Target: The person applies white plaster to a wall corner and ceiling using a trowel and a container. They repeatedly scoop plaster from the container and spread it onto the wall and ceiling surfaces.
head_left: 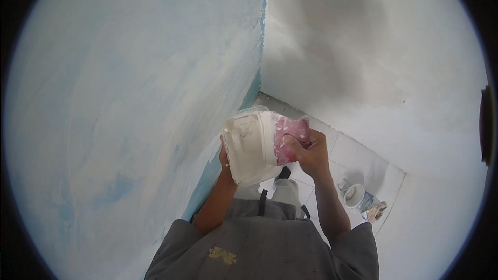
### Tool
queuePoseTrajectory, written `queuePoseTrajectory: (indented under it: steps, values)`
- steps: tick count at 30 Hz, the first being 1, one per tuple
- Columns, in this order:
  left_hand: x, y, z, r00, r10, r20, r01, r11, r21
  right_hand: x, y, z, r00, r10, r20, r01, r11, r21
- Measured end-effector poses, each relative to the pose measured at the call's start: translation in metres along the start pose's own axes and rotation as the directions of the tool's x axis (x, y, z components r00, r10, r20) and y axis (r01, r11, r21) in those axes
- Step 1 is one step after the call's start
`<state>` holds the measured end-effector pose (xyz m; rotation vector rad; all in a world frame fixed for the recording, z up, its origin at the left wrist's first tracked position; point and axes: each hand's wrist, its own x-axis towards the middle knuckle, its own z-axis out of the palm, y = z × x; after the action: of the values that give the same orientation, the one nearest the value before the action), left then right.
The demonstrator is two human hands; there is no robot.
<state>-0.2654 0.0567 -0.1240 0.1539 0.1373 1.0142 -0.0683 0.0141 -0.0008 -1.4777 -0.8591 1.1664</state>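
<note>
A clear plastic tub with off-white putty in it is held in front of my body. My left hand grips its left side; most of the fingers are hidden behind the tub. In my right hand is a pinkish-red putty spreader, smeared with white, the thumb pressed on its face. The spreader's left edge lies at the tub's right rim, apparently touching it.
To the left rises a light blue wall coated unevenly with white, meeting a white wall at a corner. On the tiled floor at the right stand a white bucket and a crumpled bag.
</note>
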Motion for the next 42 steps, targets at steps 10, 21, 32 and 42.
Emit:
queuePoseTrajectory:
  steps: [10, 21, 32, 42]
  values:
    - [0.003, -0.040, 0.004, 0.985, 0.158, -0.075, -0.144, 0.977, 0.160, 0.002, -0.011, 0.005, 0.973, -0.149, 0.175, 0.182, 0.965, -0.190]
    - [-0.008, -0.064, 0.017, 0.968, 0.181, -0.175, -0.141, 0.966, 0.218, 0.003, 0.007, -0.004, 0.924, -0.272, 0.269, 0.342, 0.903, -0.261]
    - [-0.007, -0.071, 0.014, 0.997, 0.055, 0.052, -0.059, 0.996, 0.069, -0.014, 0.008, -0.018, 0.954, -0.132, 0.271, 0.183, 0.968, -0.174]
    - [-0.015, -0.071, 0.036, 0.987, -0.056, -0.151, 0.078, 0.986, 0.145, -0.035, 0.002, -0.018, 0.975, -0.163, 0.149, 0.199, 0.940, -0.276]
